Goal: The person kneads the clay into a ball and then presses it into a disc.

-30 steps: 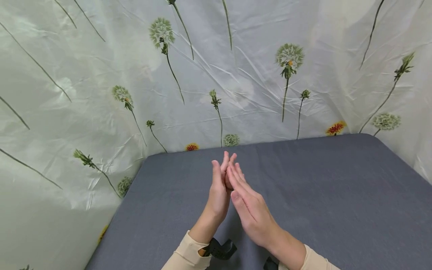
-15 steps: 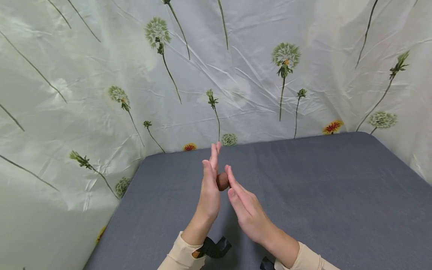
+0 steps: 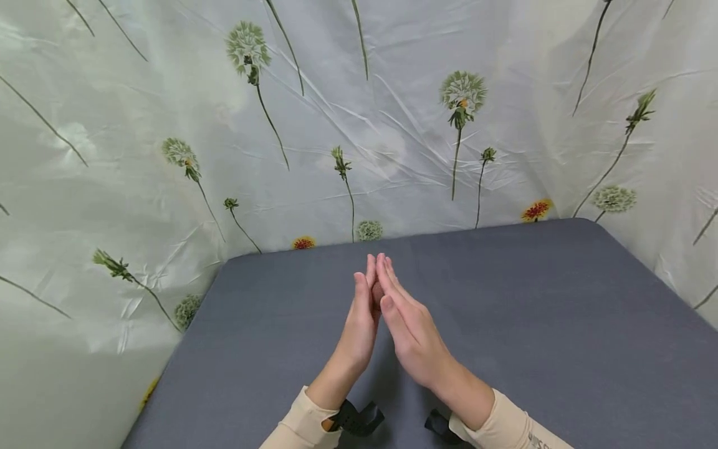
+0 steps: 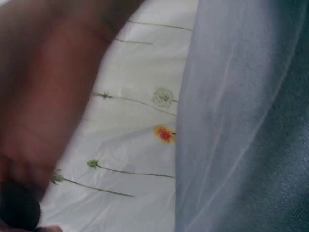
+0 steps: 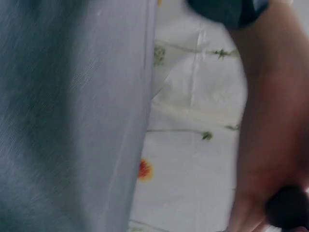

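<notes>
In the head view my left hand (image 3: 358, 330) and right hand (image 3: 416, 337) stand upright, palms facing, with fingers straight and fingertips close together. Between the palms is a small brown ball that looks like modelling clay, mostly hidden by the hands from above. The left wrist view has this ball (image 4: 19, 207) dark and rounded at the lower left, against the palm. On the other side, the right wrist view places the clay ball (image 5: 287, 208) low at the right edge. No finger curls round it.
Both hands are above a table with a dark grey cloth (image 3: 521, 324). A pale curtain (image 3: 415, 174) printed with dandelions and flowers hangs behind and at the sides. Black straps sit at both wrists, the left strap (image 3: 359, 419) beside a beige sleeve (image 3: 300, 427).
Half a second ago the hands stood further apart, the left one higher, with the brown ball showing between them. Now the fingertips are level and close together, covering most of it.
</notes>
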